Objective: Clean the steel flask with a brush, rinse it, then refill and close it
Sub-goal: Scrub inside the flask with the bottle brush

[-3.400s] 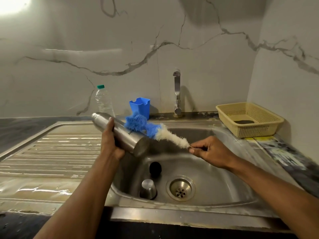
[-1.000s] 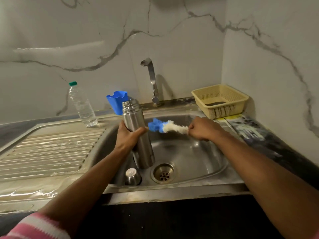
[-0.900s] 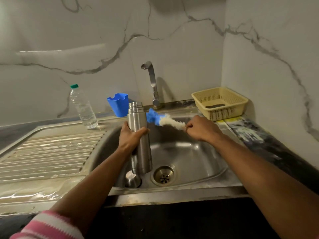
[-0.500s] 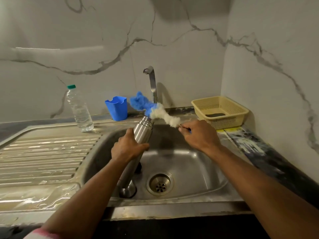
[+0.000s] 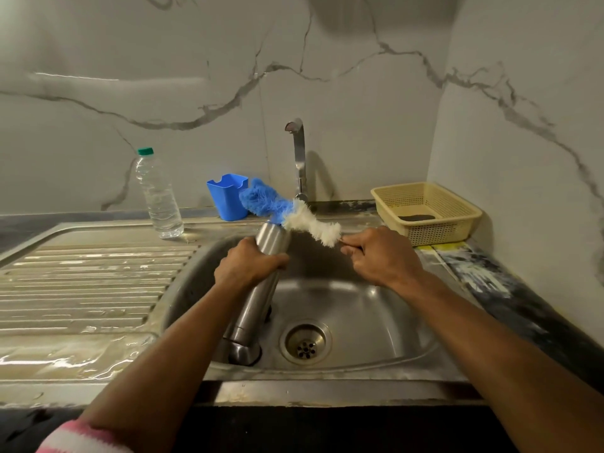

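Your left hand [image 5: 250,266] is wrapped around the upper body of the steel flask [image 5: 258,289], fingers curled tight, holding it tilted over the sink basin [image 5: 376,308] with its mouth up and angled toward the tap [image 5: 299,155]. Your right hand [image 5: 380,256] pinches the thin handle of the bottle brush [image 5: 287,212] between curled fingers. The blue and white bristles lie across the flask's mouth, not inside it, with the blue tip sticking out past the rim toward the blue plastic holder [image 5: 227,196].

The risk from here is the entry. The bristle head looks wider than the flask's neck, so if you push at this slant it will probably fold against the rim and skid off, flicking water onto the wall or the plastic water bottle [image 5: 158,194]. Line the brush up with the flask's axis first. Your grip sits far back on a slim handle, so a hard shove could bend it or twist it out of your fingers. The steel looks wet; a slack left hand could let the flask drop onto the steel cap [image 5: 243,353] below it in the basin.
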